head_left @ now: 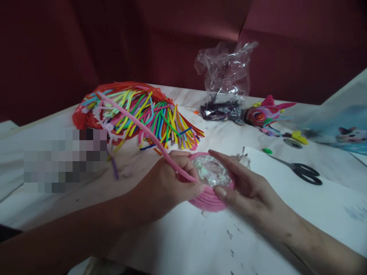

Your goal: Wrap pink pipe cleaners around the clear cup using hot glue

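Observation:
A rounded, pink-coiled object (210, 200) with a shiny, clear, whitish top sits between my two hands above the table. My left hand (169, 181) is closed at its left side, with the thumb pressing a long pink pipe cleaner (143, 128) onto the rim. The pipe cleaner's free length rises up and left across the view. On the right side, my right hand (249, 187) grips the coiled object between thumb and fingers. Part of the coil lies hidden behind my left fingers.
A red bag (78, 116) spills many-coloured pipe cleaners (163, 122) at the back left. Behind stand a clear plastic bag (226, 72) with dark tinsel-like strands and a colourful fish figure (262, 114). Black-handled scissors (306, 172) lie on white paper (275, 198) at right.

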Demonstrator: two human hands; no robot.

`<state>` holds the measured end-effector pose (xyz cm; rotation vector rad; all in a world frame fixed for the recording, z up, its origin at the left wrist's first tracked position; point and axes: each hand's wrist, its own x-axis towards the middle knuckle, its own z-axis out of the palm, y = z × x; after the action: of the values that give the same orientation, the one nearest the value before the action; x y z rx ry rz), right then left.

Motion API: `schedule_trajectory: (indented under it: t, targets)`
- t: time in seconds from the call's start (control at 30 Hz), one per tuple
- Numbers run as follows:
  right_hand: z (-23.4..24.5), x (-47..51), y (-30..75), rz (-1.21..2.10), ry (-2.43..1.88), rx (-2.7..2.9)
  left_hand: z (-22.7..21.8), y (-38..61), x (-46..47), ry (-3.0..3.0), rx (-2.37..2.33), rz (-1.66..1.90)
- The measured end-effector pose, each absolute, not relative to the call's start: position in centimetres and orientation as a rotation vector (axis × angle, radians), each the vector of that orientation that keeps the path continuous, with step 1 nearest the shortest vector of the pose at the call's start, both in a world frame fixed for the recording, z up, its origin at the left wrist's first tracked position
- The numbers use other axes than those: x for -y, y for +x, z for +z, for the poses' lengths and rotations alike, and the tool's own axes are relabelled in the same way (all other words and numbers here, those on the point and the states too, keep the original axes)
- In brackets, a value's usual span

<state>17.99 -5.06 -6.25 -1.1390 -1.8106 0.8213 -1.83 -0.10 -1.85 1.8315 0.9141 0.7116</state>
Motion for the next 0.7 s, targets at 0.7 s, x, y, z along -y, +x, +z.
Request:
schedule_trajectory:
  t: [0.7]
  targets:
    - [-7.1,3.4,16.0,1.195,-1.004,1.720,-3.4,-4.6,-1.5,1.648,-0.811,0.703]
